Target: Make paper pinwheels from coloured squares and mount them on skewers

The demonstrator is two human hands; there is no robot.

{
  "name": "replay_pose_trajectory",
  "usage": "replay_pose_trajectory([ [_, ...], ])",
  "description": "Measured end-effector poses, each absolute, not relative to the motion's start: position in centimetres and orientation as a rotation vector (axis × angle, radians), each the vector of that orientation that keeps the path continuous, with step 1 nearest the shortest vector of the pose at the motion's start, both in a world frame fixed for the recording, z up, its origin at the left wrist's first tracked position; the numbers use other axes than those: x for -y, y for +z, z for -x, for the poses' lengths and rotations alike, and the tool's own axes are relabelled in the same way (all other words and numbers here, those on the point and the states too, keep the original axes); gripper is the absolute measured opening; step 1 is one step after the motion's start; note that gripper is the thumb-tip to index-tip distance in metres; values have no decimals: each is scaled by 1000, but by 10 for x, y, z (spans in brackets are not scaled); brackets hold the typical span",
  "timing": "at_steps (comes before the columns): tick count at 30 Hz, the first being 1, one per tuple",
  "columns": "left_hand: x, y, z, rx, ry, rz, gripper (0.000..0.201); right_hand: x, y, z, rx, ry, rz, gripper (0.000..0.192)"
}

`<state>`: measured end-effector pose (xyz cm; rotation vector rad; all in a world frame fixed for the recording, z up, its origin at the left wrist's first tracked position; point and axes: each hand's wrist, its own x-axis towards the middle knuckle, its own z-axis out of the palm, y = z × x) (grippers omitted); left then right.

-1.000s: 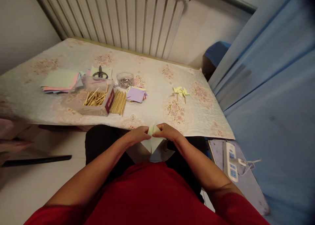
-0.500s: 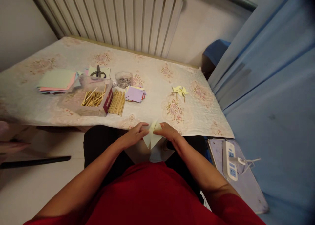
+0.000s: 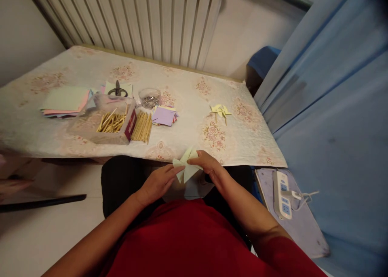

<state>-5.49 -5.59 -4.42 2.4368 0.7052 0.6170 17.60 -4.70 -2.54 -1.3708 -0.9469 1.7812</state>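
Above my lap, by the table's front edge, is a pale green paper pinwheel (image 3: 188, 171), its slit sheet spread into pointed flaps. My right hand (image 3: 206, 162) is closed on its right side, with the thumb on top near the middle. My left hand (image 3: 160, 183) is at its lower left, fingers together and the index finger reaching onto the paper near the centre; the thumb is mostly hidden. Further back on the table lie finished yellow pinwheels (image 3: 220, 110) on short sticks. A stack of small slit paper squares (image 3: 164, 116), purple on top, lies left of them.
A clear plastic box (image 3: 91, 136) holds wooden sticks, with more sticks (image 3: 141, 126) beside it. Behind are a tub of metal pins (image 3: 150, 98), black-handled scissors (image 3: 117, 91) and coloured sheets (image 3: 65, 99). A power strip (image 3: 282, 195) is at right. Another person's hand (image 3: 13, 188) shows at far left.
My left hand has moved down and left from the paper's upper left edge, its index finger now across the paper. The left flaps have spread into view. My right hand keeps its hold.
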Motion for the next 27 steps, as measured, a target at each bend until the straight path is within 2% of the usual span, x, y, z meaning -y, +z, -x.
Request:
replay_pose_trajectory([
  [10, 56, -34, 43, -822, 766, -2086, 11, 48, -40, -175, 1055, 1728, 1412, 21],
  [22, 59, -30, 22, -1038, 783, -1337, 16, 48, -29, -165, 1178, 1596, 1530, 16],
  [27, 59, -33, 19, -1097, 767, -1328, 18, 48, -29, -164, 1258, 1533, 1622, 16],
])
